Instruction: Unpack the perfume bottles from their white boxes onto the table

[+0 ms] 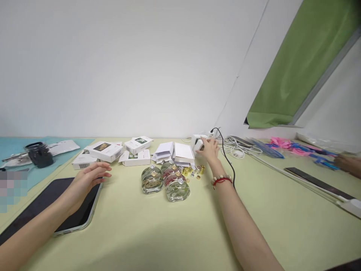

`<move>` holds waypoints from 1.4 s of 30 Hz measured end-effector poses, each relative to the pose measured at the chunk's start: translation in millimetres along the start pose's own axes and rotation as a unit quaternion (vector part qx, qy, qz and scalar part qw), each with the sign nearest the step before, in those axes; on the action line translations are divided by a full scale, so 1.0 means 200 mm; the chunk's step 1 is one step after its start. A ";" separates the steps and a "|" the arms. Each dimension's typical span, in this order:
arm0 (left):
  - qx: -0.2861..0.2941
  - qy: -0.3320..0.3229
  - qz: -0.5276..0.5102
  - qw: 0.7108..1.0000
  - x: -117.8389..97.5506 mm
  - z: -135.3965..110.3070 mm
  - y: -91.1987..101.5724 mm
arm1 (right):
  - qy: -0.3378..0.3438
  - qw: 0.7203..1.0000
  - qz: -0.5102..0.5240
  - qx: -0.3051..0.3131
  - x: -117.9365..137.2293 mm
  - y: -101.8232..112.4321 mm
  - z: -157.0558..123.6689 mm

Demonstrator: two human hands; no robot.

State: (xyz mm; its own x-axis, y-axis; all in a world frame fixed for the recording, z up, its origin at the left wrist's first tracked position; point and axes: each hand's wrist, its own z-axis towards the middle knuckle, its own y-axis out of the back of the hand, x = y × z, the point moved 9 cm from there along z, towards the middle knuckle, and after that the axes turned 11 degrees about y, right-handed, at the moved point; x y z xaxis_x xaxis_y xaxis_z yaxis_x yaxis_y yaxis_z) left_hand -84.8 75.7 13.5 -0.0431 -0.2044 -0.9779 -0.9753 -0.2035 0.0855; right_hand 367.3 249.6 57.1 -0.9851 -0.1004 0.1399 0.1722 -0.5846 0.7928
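At the back of the table my right hand [209,148], with a beaded bracelet at the wrist, has its fingers closed on a small white box [199,144]. The hand hides part of that box. My left hand [93,174] hovers over the edge of a dark-screened tablet [80,214], fingers stretched out and nothing in them. Between the hands several glass perfume bottles [177,190] stand in a cluster. Small gold and silver caps [198,177] lie scattered beside them. Behind the bottles are opened white cartons [184,152].
Printed white boxes [105,150] are piled at the back left. A black jar [39,154] stands on a blue sheet [63,160]. White cables [234,146] and a black cord [231,165] run right of my right hand. Pink ribbons [282,143] and another person's blurred hand [348,163] are farther right.
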 end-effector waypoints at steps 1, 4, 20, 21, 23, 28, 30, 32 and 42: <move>0.001 -0.002 0.000 1.000 0.00 -0.01 -0.01 | -0.004 1.000 -0.005 -0.003 0.00 0.01 0.00; 0.004 -0.005 0.008 1.000 0.01 -0.02 -0.04 | -0.009 1.000 -0.012 -0.006 -0.02 0.03 0.00; 0.080 -0.129 0.208 0.966 -0.01 -0.30 -0.37 | -0.030 0.989 0.040 -0.141 0.15 0.59 0.06; 0.083 -0.131 0.201 0.967 0.00 -0.32 -0.39 | -0.021 0.983 0.053 -0.173 0.21 0.68 0.05; 0.083 -0.143 0.196 0.966 0.03 -0.35 -0.42 | 0.055 0.942 0.108 -0.315 0.40 0.93 -0.02; 0.071 -0.172 0.200 0.962 0.09 -0.37 -0.46 | 0.156 0.894 0.208 -0.366 0.89 1.17 -0.27; 0.014 -0.195 0.171 0.966 0.07 -0.37 -0.41 | 0.209 0.890 0.320 -0.249 1.08 1.09 -0.31; -0.070 -0.232 0.128 0.962 0.02 -0.38 -0.32 | 0.240 0.864 0.426 -0.122 1.24 0.97 -0.36; 0.016 -0.179 -0.015 0.984 -0.02 -0.30 -0.30 | 0.417 0.818 0.372 0.139 1.67 0.67 -0.67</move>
State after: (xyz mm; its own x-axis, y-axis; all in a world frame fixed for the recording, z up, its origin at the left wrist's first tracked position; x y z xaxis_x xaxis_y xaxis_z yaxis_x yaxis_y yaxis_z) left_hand -13.0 30.7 24.0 -0.0821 0.1532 -0.9848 -0.9834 -0.1728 0.0551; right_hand 61.0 29.7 130.3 -0.2468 -0.9267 0.2835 0.6039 0.0818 0.7929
